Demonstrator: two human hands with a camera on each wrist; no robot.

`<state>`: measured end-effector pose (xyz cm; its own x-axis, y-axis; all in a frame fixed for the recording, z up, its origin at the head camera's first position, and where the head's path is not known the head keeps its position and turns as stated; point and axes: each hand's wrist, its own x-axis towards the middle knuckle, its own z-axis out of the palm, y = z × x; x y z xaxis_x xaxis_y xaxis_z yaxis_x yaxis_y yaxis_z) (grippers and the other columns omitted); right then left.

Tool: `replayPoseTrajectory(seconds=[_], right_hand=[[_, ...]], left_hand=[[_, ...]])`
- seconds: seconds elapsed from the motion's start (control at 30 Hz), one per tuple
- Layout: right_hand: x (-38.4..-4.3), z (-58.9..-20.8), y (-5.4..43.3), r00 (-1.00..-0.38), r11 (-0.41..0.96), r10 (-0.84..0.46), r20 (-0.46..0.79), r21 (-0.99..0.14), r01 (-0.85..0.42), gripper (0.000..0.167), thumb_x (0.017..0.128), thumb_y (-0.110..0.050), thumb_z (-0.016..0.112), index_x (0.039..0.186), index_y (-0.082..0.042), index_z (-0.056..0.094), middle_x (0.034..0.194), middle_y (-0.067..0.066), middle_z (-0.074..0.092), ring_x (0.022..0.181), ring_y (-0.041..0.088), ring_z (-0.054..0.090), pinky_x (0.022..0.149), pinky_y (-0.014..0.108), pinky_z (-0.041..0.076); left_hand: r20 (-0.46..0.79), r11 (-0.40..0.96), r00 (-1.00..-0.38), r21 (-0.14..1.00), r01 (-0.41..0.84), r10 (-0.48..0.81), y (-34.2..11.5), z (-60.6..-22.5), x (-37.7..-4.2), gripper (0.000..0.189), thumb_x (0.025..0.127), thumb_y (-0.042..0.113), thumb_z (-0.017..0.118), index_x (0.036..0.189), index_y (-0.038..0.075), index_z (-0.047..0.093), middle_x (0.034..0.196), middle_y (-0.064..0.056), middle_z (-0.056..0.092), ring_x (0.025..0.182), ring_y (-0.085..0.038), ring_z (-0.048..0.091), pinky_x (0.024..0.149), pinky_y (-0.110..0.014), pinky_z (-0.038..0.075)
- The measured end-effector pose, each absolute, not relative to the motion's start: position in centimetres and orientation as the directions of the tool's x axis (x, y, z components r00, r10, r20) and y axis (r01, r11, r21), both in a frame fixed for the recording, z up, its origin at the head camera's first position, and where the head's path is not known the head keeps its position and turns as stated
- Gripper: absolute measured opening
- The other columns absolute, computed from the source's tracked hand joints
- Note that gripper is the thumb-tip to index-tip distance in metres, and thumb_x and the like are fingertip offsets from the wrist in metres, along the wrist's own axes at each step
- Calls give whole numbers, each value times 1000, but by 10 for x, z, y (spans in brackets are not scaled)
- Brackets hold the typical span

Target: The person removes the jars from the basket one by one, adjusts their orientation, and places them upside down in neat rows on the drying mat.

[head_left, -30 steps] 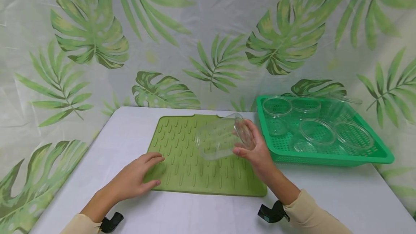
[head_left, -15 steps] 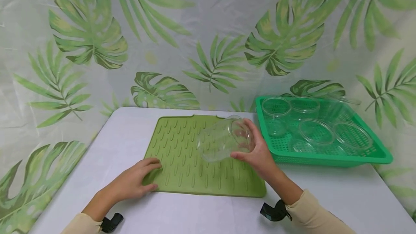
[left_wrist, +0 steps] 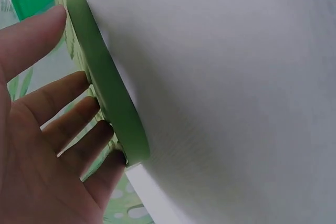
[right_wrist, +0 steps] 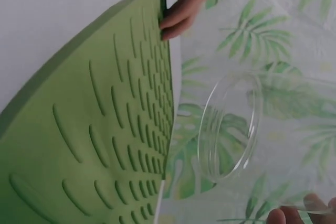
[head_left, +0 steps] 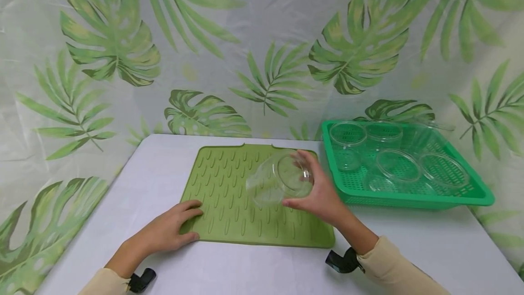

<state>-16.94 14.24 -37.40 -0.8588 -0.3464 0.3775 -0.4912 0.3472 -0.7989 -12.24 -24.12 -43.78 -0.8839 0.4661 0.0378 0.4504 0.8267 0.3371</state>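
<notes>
My right hand (head_left: pixel 317 190) grips a clear jar (head_left: pixel 266 185) by one end, thumb on the near side and fingers on the far side. Tilted, the jar is held above a green ridged mat (head_left: pixel 229 195), its other end pointing left and down. In the right wrist view the jar's ringed mouth (right_wrist: pixel 231 127) faces the mat side, and only some fingertips (right_wrist: pixel 286 216) show. At the mat's near left corner rests my left hand (head_left: pixel 169 229), fingers spread and relaxed. The left wrist view shows its fingertips (left_wrist: pixel 102 124) touching the mat's edge.
A green perforated basket (head_left: pixel 413 201) stands at the right of the white table (head_left: pixel 245 272). Several clear jars (head_left: pixel 399 167) stand in it, some leaning. Behind the table hangs a leaf-patterned cloth (head_left: pixel 270 22).
My right hand has turned the jar, so its round end near my palm faces the head camera more. The jar has shifted slightly left. My left hand has barely moved.
</notes>
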Motion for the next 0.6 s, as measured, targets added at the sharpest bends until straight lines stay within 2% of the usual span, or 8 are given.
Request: replayPoseTrajectory(seconds=[0.13, 0.2, 0.4, 0.6], right_hand=[[-176, -373, 137, -861, 390, -345, 375, -777, -494, 110, 68, -16, 91, 155, -16, 24, 157, 9, 41, 142, 32, 42, 103, 49, 48], [-179, -373, 135, -866, 402, -342, 365, -777, -485, 110, 69, -16, 91, 156, -16, 23, 157, 9, 40, 143, 33, 42, 103, 54, 47], [-191, -372, 126, -886, 432, -343, 312, -785, -444, 113, 69, -22, 92, 157, -19, 21, 159, 7, 36, 144, 33, 41, 106, 55, 45], [-203, -372, 115, -911, 522, -330, 247, -756, -394, 115, 64, -32, 94, 156, -28, 25, 160, 5, 35, 143, 33, 41, 106, 59, 45]], left_hand=[[23, 827, -888, 354, 436, 458, -244, -439, -123, 55, 84, 29, 78, 130, 5, 63, 145, -15, 52, 135, -37, 50, 108, -54, 45], [16, 830, -891, 359, 428, 453, -245, -439, -124, 56, 83, 29, 79, 131, 5, 63, 145, -15, 52, 136, -38, 49, 108, -54, 45], [4, 846, -904, 349, 403, 428, -244, -440, -123, 56, 83, 30, 79, 131, 6, 62, 147, -14, 51, 137, -37, 48, 108, -54, 45], [-18, 851, -908, 359, 384, 418, -245, -441, -123, 57, 86, 33, 77, 135, 8, 60, 151, -13, 47, 139, -37, 46, 108, -55, 44]])
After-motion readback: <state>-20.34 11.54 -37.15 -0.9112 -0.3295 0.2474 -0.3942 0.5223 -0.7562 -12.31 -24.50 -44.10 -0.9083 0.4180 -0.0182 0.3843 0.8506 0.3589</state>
